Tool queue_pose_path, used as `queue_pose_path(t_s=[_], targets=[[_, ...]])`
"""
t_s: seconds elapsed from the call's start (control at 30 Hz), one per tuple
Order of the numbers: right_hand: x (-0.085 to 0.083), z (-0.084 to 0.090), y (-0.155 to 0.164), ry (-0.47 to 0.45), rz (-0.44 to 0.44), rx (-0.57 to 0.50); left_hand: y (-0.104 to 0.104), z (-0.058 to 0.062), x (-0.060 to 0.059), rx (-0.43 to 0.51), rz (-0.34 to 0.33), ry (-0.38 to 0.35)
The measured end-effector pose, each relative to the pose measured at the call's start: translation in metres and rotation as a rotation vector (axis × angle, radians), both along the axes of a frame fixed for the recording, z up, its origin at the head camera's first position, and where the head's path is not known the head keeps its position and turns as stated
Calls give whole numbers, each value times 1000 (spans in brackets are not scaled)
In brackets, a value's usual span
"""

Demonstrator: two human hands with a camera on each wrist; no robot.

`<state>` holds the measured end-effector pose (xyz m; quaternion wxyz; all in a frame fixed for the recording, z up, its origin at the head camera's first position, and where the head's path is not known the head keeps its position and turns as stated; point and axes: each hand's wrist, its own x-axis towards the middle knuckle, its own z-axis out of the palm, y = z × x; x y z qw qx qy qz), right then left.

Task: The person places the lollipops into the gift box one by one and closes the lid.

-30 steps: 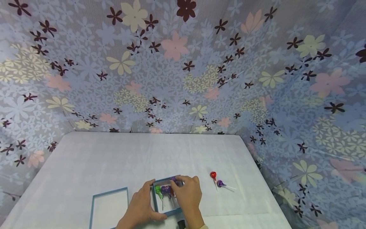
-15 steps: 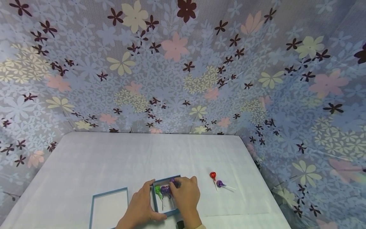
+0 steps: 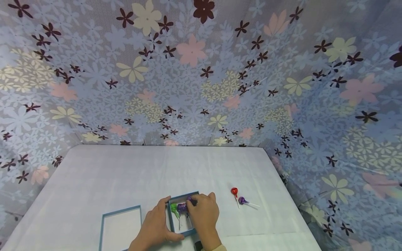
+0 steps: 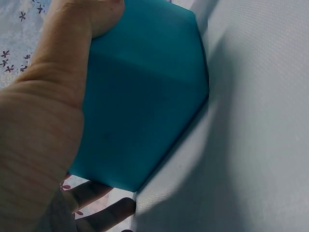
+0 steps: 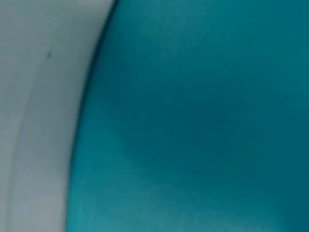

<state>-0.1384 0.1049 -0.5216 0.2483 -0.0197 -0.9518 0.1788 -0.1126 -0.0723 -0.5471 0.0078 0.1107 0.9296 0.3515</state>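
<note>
Flowered cloth (image 3: 185,90) backs a white table (image 3: 141,174). Lower centre, the left hand (image 3: 156,223) grips one blue box (image 3: 171,221); inside, the right hand (image 3: 204,213) pinches a purple lollipop (image 3: 190,198) near one green lollipop (image 3: 174,208). One blue-rimmed tray (image 3: 121,211) sits lower left, two loose lollipops (image 3: 234,191) lower right.

Smooth, matt, card-like box (image 4: 145,106), shiny red lollipop wrapper (image 3: 234,190), finely textured table covering (image 3: 150,170), cloth-like backdrop (image 3: 185,108).

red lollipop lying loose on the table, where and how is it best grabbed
I'd pinch the red lollipop by its round head, coming from above and the left. It lies flat, head at the far end, thin stick pointing back toward the person; the loose purple lollipop sits close on the stick's right, so the left looks freer.
</note>
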Motion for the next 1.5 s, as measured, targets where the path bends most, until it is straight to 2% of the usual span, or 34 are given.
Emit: queue_pose_path(t_s=[0.57,0.93,1.1,1.3,1.4,1.5], targets=[[2,-3,0,-119,-38,28,5,1,3,6,-12,-18],[1,1,0,-153,-7,-12,5,-1,1,9,1,-11],[-1,4,2,-97,49,-33,5,1,-2,4,9,-5],[-5,9,13,82,119,-77,5,3,-7,-12,-9,20],[-6,11,23,128,116,-152,6,3,-7,-19,-14,10],[-8,13,35,141,74,-217,7,3,-6,-24,-8,-2]])
